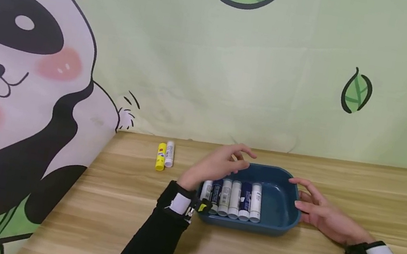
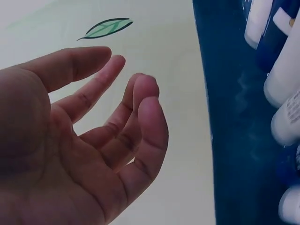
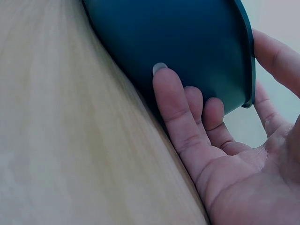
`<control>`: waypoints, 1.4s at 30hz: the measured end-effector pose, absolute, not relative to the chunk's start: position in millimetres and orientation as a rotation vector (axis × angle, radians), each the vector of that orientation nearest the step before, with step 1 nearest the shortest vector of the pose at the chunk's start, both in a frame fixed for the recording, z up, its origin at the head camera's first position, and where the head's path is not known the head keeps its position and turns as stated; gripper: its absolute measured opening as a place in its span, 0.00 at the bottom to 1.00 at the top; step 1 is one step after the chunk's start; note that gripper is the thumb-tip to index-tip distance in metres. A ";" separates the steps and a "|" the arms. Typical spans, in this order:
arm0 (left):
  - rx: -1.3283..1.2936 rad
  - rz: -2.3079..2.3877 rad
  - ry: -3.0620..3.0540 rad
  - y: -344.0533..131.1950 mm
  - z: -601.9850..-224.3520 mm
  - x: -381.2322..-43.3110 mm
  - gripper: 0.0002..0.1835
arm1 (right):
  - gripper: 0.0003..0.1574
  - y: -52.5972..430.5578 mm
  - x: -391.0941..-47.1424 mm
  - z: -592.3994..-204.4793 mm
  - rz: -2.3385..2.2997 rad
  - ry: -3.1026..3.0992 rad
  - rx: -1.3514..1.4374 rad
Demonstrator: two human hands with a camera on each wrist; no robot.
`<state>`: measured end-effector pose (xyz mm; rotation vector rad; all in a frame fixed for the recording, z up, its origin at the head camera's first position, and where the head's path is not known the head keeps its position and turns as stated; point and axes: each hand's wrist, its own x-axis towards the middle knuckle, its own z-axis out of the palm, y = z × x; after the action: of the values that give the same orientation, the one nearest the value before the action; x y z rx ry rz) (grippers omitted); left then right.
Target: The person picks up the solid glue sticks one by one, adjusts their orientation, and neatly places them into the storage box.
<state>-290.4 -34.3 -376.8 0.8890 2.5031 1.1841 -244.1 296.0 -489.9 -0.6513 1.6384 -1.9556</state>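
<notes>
A blue rectangular bin (image 1: 237,225) with rounded corners stands on the wooden table. Inside it, several white and navy glue sticks (image 1: 235,199) lie side by side, filling its left part. My left hand (image 1: 217,163) hovers over the bin's back left side, fingers loosely bent and holding nothing. In the left wrist view, a gap separates this hand (image 2: 112,136) from the bin wall (image 2: 229,131). At the bin's right end, my right hand (image 1: 324,212) touches the outer wall and rim. Its fingertips rest against the wall (image 3: 178,42) in the right wrist view.
A yellow glue stick (image 1: 161,156) and a white one (image 1: 169,154) lie together on the table, left of the bin. Behind the table (image 1: 99,217) hangs a green cloth (image 1: 266,88) printed with a panda and leaves.
</notes>
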 end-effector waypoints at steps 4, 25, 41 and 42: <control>0.874 1.222 2.521 -37.7 -375.9 -293.3 0.17 | 0.33 297.5 -244.0 -488.7 -1.956 1.668 -0.639; 0.449 1.475 2.833 -128.9 -361.1 -314.2 0.17 | 0.34 296.2 -245.3 -491.3 -1.961 1.632 -0.662; 0.172 1.544 2.792 -166.3 -365.7 -317.9 0.19 | 0.34 296.7 -246.8 -492.7 -1.955 1.645 -0.646; 0.161 1.543 2.789 -168.0 -366.2 -318.6 0.19 | 0.34 296.7 -246.6 -492.5 -1.953 1.647 -0.644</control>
<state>-318.6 -168.0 -366.2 0.1607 2.7892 1.5430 -246.6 296.7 -492.5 -0.6437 1.6467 -1.9528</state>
